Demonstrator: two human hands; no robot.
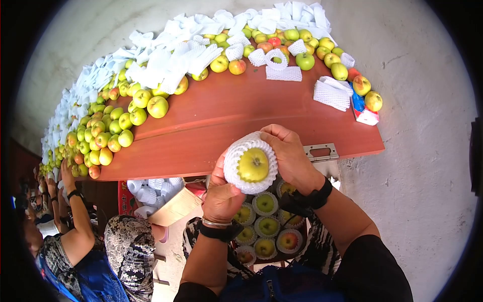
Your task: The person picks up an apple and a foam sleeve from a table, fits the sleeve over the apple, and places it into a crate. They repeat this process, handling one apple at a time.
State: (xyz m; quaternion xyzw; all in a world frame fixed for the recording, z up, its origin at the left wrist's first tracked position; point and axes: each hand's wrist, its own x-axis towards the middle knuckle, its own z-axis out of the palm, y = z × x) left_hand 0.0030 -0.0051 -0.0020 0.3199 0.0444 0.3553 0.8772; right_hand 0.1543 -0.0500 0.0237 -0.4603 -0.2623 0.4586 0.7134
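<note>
Between my two hands is a yellow-green apple (pixel 253 165) in a white foam net sleeve (pixel 234 162); the apple's end shows through the sleeve's round opening. My left hand (pixel 221 198) grips it from the lower left, thumb pressed on the foam. From the upper right, my right hand (pixel 288 151) closes on the sleeve's edge. Below my hands, a box holds rows of apples in foam sleeves (pixel 267 226). On the red-brown table, a flat stack of foam sleeves (pixel 332 93) lies at the right.
Many loose apples (pixel 108 128) and a long heap of white foam sleeves (pixel 166 55) cover the far side of the red-brown table (pixel 211 113). A metal hinge (pixel 321 151) sits on its near edge. At left, another person (pixel 75 221) reaches toward the apples. A carton (pixel 173 206) holds wrapped pieces.
</note>
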